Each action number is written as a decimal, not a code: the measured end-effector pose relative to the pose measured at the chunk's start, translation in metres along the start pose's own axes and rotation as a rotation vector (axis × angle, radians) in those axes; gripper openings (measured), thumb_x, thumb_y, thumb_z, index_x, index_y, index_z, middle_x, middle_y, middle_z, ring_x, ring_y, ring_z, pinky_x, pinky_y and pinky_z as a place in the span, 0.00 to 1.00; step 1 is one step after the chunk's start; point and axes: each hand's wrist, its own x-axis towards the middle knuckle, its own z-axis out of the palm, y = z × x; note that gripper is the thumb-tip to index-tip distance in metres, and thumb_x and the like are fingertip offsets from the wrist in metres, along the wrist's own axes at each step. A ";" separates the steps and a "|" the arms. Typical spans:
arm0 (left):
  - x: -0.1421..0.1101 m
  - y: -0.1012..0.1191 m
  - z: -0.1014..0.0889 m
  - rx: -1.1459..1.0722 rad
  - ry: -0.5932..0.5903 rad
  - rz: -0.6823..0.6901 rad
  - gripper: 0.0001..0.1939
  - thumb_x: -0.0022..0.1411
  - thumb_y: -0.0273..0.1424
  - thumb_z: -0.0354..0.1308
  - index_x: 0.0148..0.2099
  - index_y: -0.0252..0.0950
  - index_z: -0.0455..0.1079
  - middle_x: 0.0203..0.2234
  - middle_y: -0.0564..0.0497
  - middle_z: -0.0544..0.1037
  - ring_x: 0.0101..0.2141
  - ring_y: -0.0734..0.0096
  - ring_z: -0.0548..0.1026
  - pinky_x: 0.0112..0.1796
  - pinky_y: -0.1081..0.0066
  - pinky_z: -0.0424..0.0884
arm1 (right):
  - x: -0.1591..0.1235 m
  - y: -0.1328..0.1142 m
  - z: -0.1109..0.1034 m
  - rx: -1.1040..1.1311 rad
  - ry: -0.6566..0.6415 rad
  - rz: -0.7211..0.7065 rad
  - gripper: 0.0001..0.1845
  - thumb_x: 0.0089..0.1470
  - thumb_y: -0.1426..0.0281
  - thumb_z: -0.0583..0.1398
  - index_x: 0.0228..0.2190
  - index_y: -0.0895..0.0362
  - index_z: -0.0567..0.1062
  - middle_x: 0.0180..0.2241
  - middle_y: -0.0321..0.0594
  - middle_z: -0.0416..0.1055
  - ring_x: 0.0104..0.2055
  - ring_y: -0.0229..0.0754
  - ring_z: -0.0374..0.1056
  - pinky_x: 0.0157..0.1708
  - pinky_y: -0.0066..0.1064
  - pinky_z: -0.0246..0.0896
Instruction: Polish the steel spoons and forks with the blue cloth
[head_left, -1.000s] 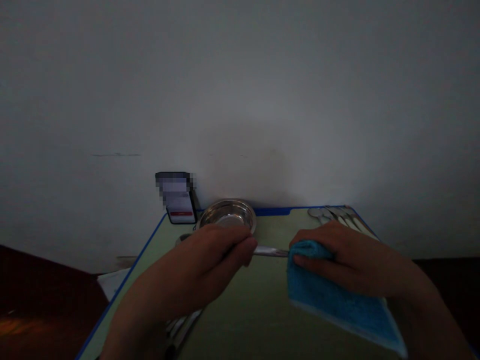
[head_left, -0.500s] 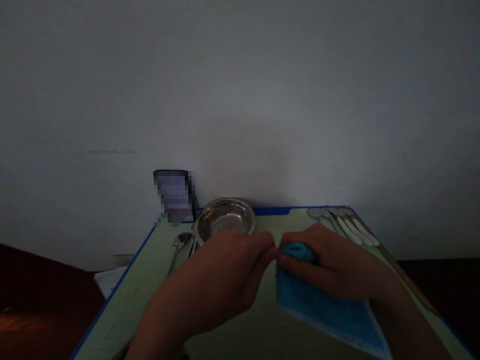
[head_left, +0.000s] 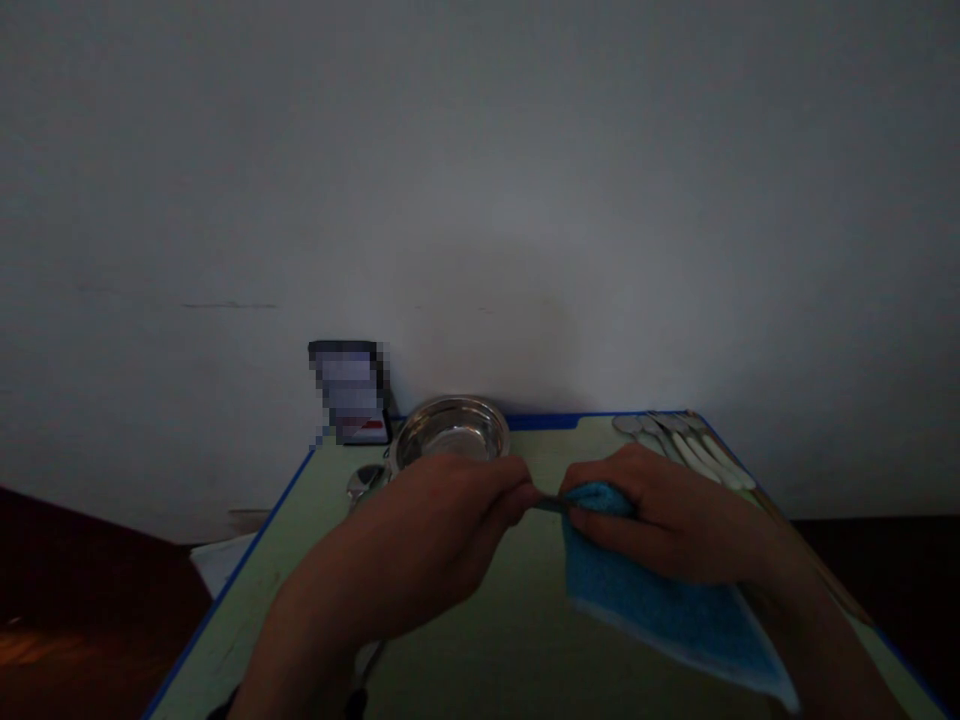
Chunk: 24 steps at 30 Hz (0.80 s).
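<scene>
My left hand (head_left: pixel 465 520) is closed, pinching a thin metal utensil (head_left: pixel 550 503) whose short stretch of stem shows between my two hands. Its ends are hidden in my fingers and the cloth, so its exact kind cannot be made out. My right hand (head_left: pixel 652 515) is closed around a blue cloth (head_left: pixel 645 610), bunched about the utensil's other end. The rest of the cloth hangs down below that hand. Just beyond my left hand stands a shiny metal bowl (head_left: pixel 450 430), partly covered by the hand.
Several white-handled spoons (head_left: pixel 694 450) lie together at the table's back right. A metal spoon (head_left: pixel 365 481) lies left of the bowl. A phone (head_left: pixel 351 390) leans on the wall. Dark-handled cutlery (head_left: pixel 357 700) shows beneath my left arm on the green table (head_left: pixel 480 660).
My left hand has shifted left, away from my right hand, and a stretch of thin stem now shows between them. My right hand and the cloth have moved slightly right.
</scene>
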 end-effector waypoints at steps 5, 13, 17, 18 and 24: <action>-0.001 0.000 -0.001 -0.006 0.010 -0.002 0.14 0.66 0.35 0.39 0.31 0.37 0.60 0.23 0.56 0.66 0.25 0.75 0.64 0.26 0.73 0.56 | -0.001 0.001 0.001 0.005 0.000 0.018 0.11 0.57 0.66 0.50 0.33 0.55 0.71 0.26 0.35 0.68 0.30 0.37 0.63 0.32 0.30 0.54; -0.003 0.001 0.000 0.002 0.022 -0.007 0.14 0.66 0.35 0.39 0.31 0.38 0.61 0.24 0.56 0.67 0.26 0.74 0.65 0.27 0.73 0.56 | 0.002 0.002 0.002 -0.014 0.002 0.021 0.12 0.57 0.64 0.49 0.31 0.55 0.70 0.25 0.35 0.66 0.33 0.39 0.62 0.34 0.31 0.54; -0.002 0.002 -0.001 0.009 0.002 -0.014 0.15 0.66 0.35 0.39 0.31 0.38 0.61 0.23 0.55 0.66 0.26 0.74 0.65 0.26 0.73 0.57 | 0.001 0.001 0.002 -0.017 -0.001 0.025 0.12 0.57 0.65 0.49 0.31 0.55 0.71 0.26 0.36 0.67 0.33 0.38 0.63 0.35 0.31 0.54; -0.002 0.001 -0.001 0.011 -0.007 -0.015 0.15 0.66 0.36 0.38 0.31 0.38 0.61 0.23 0.55 0.66 0.26 0.74 0.65 0.26 0.73 0.57 | 0.001 0.001 0.002 -0.012 -0.010 0.021 0.13 0.57 0.65 0.49 0.31 0.56 0.71 0.25 0.36 0.67 0.31 0.38 0.63 0.34 0.31 0.54; -0.002 0.001 -0.002 0.025 -0.030 -0.024 0.16 0.66 0.36 0.37 0.32 0.37 0.61 0.23 0.55 0.66 0.26 0.74 0.65 0.27 0.73 0.58 | 0.001 0.001 0.001 -0.009 -0.009 0.023 0.12 0.56 0.67 0.50 0.32 0.57 0.72 0.23 0.35 0.65 0.28 0.36 0.62 0.29 0.28 0.53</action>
